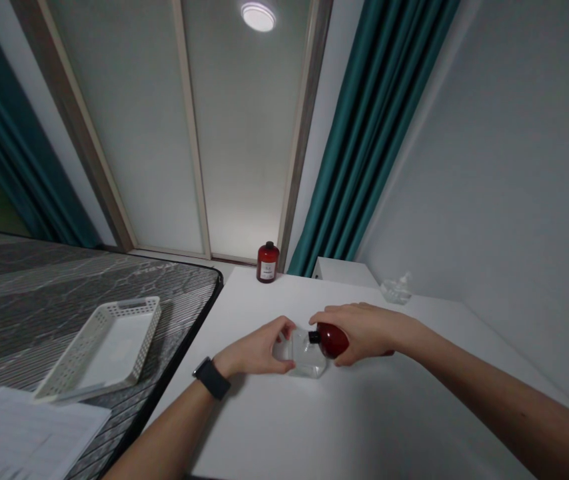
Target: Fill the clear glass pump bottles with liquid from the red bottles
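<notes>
From the head camera I see my left hand (259, 350) wrapped around a clear bottle (307, 357) that sits on the white counter (344, 427), fingers (284, 328) curled closed against its side. My right hand (362, 331) grips a dark red bottle (332, 339) tipped on its side, its black neck pointing left and touching the top of the clear bottle; the fingers are closed over the red body. Both bottles are at the middle of the counter, right between my hands. A black smartwatch (211, 378) sits on my left wrist.

At the far edge of the counter stands a second red bottle (267, 262) with a black cap and a pale label; there is print on the label, but it is too small for me to read. Farther right, near the wall, rests a clear pump dispenser (397, 289).

To the left of the counter lies a mattress (39, 280) in a grey marbled pattern. On it sits a white perforated plastic basket (109, 343), and a printed sheet of paper (24, 437) lies near the bottom corner, its lines of text illegible to me.

The room behind has frosted sliding panels (164, 133) in pale frames, teal curtains (364, 133) on both sides, a plain white wall on the right and a round ceiling light (258, 16) glowing above.
</notes>
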`<state>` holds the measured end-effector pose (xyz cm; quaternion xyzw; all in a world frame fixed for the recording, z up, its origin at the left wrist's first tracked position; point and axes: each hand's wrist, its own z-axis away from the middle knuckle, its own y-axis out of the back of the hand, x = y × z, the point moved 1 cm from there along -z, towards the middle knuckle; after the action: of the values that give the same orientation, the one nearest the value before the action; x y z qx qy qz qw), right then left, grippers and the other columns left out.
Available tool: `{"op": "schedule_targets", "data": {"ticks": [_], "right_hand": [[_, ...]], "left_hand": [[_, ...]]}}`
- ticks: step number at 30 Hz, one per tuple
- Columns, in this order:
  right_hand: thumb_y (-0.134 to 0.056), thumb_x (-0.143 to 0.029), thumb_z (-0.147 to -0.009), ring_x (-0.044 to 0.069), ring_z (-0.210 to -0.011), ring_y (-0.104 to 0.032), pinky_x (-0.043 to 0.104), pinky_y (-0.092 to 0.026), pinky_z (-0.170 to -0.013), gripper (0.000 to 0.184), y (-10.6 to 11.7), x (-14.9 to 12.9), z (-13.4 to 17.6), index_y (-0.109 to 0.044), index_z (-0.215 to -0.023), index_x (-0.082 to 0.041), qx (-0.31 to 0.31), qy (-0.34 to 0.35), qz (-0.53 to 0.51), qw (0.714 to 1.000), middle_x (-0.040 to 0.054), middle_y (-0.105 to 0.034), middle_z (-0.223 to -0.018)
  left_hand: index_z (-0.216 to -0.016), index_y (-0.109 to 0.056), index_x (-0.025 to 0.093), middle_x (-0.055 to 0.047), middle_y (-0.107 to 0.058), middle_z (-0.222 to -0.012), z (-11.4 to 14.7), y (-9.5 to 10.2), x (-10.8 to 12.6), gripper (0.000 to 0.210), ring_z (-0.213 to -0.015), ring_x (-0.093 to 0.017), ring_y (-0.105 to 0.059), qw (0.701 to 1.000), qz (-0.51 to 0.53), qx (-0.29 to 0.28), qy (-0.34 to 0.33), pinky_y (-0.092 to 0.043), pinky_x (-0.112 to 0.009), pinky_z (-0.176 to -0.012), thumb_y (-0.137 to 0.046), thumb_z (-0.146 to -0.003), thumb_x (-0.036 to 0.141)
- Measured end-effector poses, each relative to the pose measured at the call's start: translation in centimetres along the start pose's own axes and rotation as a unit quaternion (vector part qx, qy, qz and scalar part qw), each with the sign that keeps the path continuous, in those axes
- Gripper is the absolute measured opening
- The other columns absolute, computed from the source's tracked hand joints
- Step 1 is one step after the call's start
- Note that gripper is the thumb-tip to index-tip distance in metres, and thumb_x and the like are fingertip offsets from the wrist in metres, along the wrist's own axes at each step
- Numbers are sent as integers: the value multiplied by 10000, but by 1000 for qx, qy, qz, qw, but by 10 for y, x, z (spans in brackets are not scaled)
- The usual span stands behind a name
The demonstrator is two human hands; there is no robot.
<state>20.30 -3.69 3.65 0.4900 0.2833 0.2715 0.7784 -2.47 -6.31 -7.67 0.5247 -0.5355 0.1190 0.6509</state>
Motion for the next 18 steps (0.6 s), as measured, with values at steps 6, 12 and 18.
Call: {"op": "schedule_targets", "data": {"ticks": [6, 12, 18], "right_hand": [[-772, -421, -681, 348, -1101, -628, 437, -469, -898, 687, -7, 6, 5, -541, -1321, -327, 26, 2, -34, 999, 69, -649, -1255], [-778, -424, -682, 363, -1241, -561, 451, -432, -1014, 834, -12, 16, 10, -455, -1439, -291, 64, -20, -86, 994, 98, -570, -1415], [-794, -417, -672, 320, -1138, -609, 423, -483, -944, 777, -26, 24, 12, -474, -1361, -256, 134, -74, -189, 970, 115, -625, -1274]], "left_hand": [[-1138, -536, 171, -75, -610, -1101, -1, -1, -4, 488, -982, -256, -580, 1000, 1, -1, -5, -476, -406, -903, -761, -708, 232], [-1139, -526, 179, -70, -603, -1114, -1, -1, -3, 491, -1005, -250, -571, 1000, 12, -4, 5, -474, -410, -926, -752, -706, 228], [-1149, -507, 187, -77, -599, -1135, -1, -2, -5, 500, -996, -247, -573, 1000, 2, -5, 13, -482, -413, -923, -737, -707, 232]]}}
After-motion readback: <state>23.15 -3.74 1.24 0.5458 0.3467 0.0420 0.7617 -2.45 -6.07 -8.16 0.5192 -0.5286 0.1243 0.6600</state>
